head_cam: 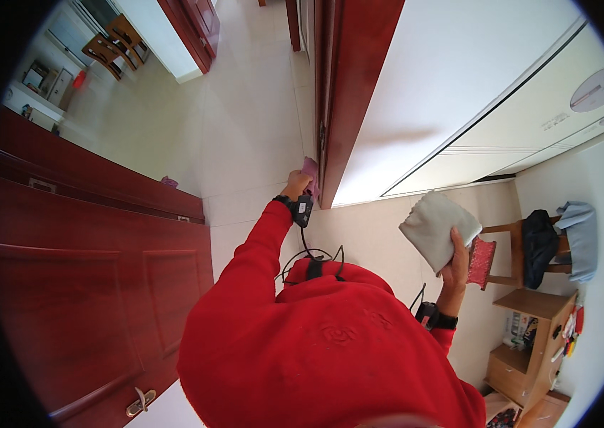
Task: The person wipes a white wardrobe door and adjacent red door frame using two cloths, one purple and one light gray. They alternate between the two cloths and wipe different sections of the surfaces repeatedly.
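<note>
My left hand (pixel 296 183) grips a purple cloth (pixel 310 174) and presses it against the lower part of the red-brown wooden door frame (pixel 346 101). In my right hand (pixel 458 259) is a folded light-grey cloth (pixel 437 227), held out to the right above the tiled floor (pixel 371 230). The thumb lies on top of the grey cloth, and the other fingers are mostly hidden beneath it. Each wrist wears a black strapped device, with a cable running from the left one.
A red-brown door (pixel 93 278) with a metal handle (pixel 141 401) stands at the left. To the right are a wooden chair (pixel 516 254) draped with clothes, a wooden cabinet (pixel 534 342) and a large cream appliance or cabinet front (pixel 500 139). Another purple cloth (pixel 169 182) lies beyond the door.
</note>
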`<state>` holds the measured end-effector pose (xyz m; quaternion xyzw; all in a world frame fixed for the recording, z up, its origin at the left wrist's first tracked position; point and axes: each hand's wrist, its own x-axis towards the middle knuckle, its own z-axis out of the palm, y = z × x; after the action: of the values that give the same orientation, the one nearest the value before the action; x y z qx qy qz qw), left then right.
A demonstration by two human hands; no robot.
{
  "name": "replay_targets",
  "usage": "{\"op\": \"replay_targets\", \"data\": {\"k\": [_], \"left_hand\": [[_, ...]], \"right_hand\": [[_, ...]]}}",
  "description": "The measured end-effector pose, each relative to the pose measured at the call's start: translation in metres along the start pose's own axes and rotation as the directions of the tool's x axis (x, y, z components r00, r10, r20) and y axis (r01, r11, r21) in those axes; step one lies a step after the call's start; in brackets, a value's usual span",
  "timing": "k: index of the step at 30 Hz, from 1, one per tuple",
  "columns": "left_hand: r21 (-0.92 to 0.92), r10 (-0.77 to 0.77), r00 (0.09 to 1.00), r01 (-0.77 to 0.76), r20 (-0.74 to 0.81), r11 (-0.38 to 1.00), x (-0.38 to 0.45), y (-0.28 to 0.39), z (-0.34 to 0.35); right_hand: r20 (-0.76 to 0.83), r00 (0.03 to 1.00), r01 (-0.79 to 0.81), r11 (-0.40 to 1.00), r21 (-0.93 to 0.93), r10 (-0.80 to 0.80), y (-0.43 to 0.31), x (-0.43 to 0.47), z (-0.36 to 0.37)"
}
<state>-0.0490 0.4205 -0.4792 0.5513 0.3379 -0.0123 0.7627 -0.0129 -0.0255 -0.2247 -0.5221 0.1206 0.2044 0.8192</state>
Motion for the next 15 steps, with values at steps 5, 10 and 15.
{"op": "replay_targets", "data": {"k": [5,10,15], "left_hand": [[0.575,0.101,0.981,0.014,-0.168,0.818,0.044,-0.017,0.016],[0.379,-0.053,0.960,0.159,-0.275,0.912,0.037,-0.003,0.042],[0.379,0.094,0.985,-0.033,-0.143,0.925,0.029,0.010,0.048]], "right_hand": [[-0.025,0.998,0.049,0.999,-0.016,-0.050,-0.003,-0.006,0.002],[-0.032,0.998,0.052,0.999,-0.011,-0.053,-0.002,-0.006,-0.004],[-0.035,0.999,0.021,1.000,-0.014,-0.022,-0.001,-0.004,-0.006]]}}
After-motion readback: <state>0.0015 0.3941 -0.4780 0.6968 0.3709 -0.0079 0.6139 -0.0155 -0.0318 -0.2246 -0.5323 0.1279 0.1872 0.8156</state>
